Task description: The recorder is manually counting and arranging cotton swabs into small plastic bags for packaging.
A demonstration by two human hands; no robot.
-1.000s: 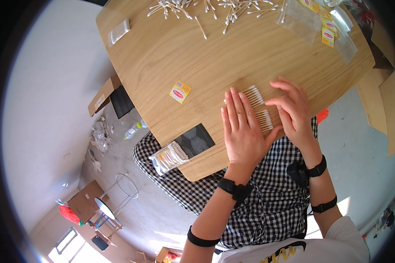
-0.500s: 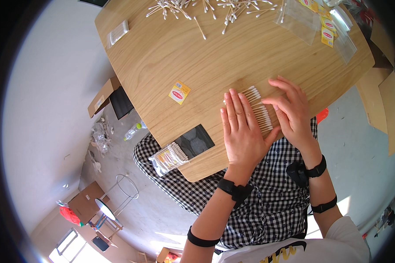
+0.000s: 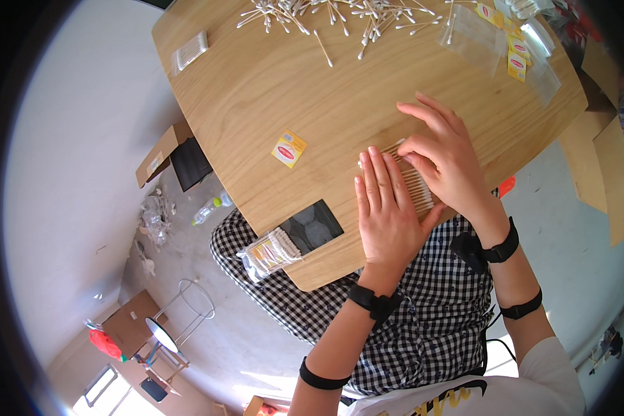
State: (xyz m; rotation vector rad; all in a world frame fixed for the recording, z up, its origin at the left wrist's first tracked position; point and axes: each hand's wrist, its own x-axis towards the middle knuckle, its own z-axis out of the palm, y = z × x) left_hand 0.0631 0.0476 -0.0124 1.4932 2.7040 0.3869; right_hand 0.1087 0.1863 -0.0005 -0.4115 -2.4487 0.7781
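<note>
A row of cotton swabs (image 3: 420, 191) lies side by side on the table near its front edge. My left hand (image 3: 388, 215) rests flat over the left part of this row, fingers stretched out and close together. Over the far end of the row, the thumb and index finger of my right hand (image 3: 451, 163) come together in a pinch at a swab's head, while its other fingers stay stretched out above. The fingers partly hide what is between them.
Loose swabs (image 3: 367, 21) lie in a heap at the far edge. A yellow card (image 3: 288, 148) is left of my hands. Bagged swabs (image 3: 272, 253) and a dark rectangular piece (image 3: 312, 227) lie at the front left corner, another swab pack (image 3: 191, 50) far left, clear bags (image 3: 473, 48) far right.
My right hand has moved left and away from me, and its thumb and index finger have closed at the swab heads. My left hand stays flat on the row.
</note>
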